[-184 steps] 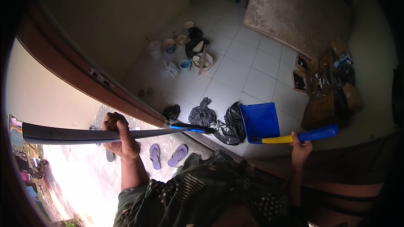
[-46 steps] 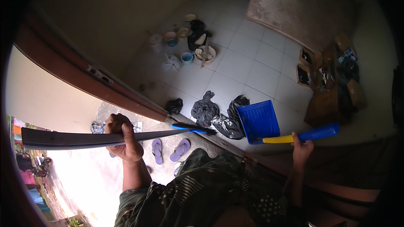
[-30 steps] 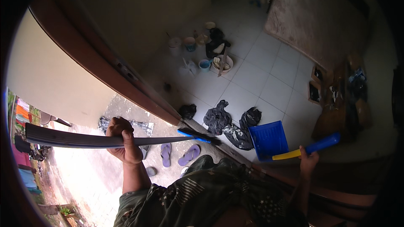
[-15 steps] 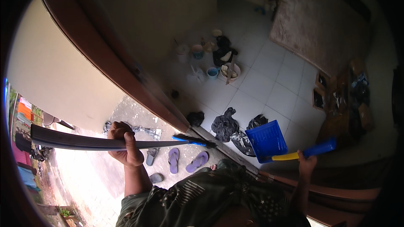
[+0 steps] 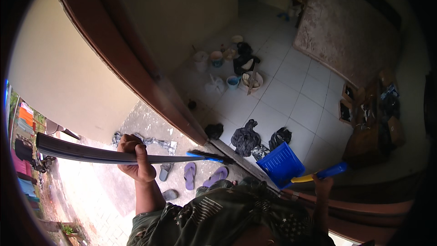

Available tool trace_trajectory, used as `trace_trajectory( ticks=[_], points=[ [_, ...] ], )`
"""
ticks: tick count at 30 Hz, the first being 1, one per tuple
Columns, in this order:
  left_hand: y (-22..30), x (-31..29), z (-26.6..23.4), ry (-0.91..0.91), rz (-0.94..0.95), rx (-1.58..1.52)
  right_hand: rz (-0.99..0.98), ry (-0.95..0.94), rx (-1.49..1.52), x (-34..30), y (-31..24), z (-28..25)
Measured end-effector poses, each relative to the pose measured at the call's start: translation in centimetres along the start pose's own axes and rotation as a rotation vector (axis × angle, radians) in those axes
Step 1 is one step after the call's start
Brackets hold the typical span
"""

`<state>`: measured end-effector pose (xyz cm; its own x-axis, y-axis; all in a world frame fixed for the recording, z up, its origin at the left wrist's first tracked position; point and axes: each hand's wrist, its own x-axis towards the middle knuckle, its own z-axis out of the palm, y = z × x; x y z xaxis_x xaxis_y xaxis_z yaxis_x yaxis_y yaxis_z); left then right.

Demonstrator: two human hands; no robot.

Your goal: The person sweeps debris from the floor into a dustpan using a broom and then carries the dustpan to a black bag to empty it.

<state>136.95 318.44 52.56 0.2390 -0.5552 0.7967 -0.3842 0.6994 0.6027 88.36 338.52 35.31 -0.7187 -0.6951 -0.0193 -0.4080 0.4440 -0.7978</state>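
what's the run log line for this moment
left hand: holds broom | right hand: holds blue dustpan | black bristles: near doorway threshold

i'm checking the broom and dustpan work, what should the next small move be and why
Probably ease the dustpan left toward the broom head: the left hand grips the broom handle, the right hand holds the dustpan, and a gap shows between it and the bristles by the door sill.

Broom (image 5: pixel 100 155) left of dustpan (image 5: pixel 280 165), plastic bags (image 5: pixel 246 138) on floor (image 5: pixel 287 94) beyond dustpan, buckets (image 5: pixel 232 82) behind bags, boxes (image 5: pixel 395 130) at right
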Motion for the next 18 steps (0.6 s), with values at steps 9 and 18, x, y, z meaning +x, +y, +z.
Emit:
trace_trajectory(
  ticks=[9,18],
  points=[
    [-0.4,0.1,-1.1,-0.01,-0.019,0.012,-0.072,0.13,-0.003,-1.8,2.6,-0.3],
    [-0.8,1.2,-1.3,-0.08,-0.018,-0.061,-0.035,0.216,-0.023,-3.8,3.1,-1.7]
  ],
)
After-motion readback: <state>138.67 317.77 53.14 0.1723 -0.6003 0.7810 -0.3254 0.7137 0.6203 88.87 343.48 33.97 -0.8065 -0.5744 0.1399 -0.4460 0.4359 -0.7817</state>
